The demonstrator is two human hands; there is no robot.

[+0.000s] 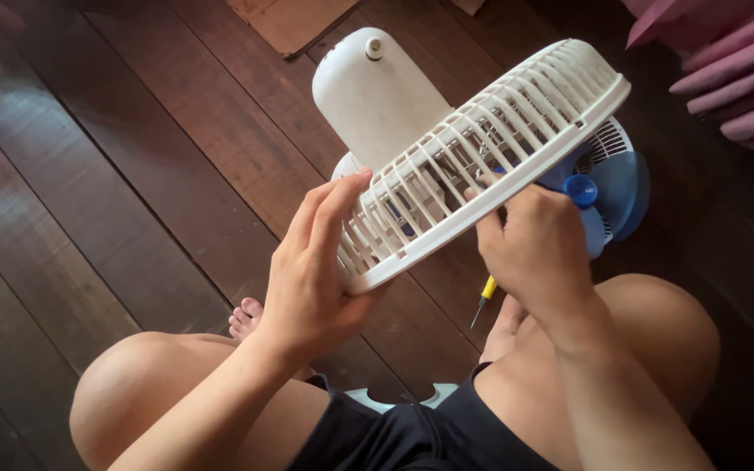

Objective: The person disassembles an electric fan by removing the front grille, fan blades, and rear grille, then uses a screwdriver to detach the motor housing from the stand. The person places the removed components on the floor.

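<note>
Fan: small white fan (377,96), held up over the lap, above the dark wood floor (115,192), tipped on its side.
Fan body: smooth white motor case at the back, with a little round knob on top.
Cage: white back guard (482,153) with many thin ribs, joined to the fan body, open side facing down toward the knees.
Left hand: left hand (311,270) wrapped round the low rim of the cage, fingers (333,205) lying over the ribs, thumb under. Grip closed on the cage, holding it steady.
Right hand: right hand (538,249) up against the rim on the other side, fingertips poking in among the ribs. Grip looks pinched on something small there, too hidden to tell what.
Blue blade: blue fan blade (613,187) off the fan, lying on the floor behind the right hand, on top of another white guard (608,139).
Screwdriver: yellow-handled screwdriver (484,295) lying on the floor between the knees, nobody touching it.
Other things: brown cardboard (294,22) at the top, pink cloth (726,61) at the top right.
Step in hand: seems to be working at the cage where it joins the fan body, with the blade already off.
Next move: likely needs a firm hold with the left hand and small, careful finger work with the right; maybe the screwdriver too.
</note>
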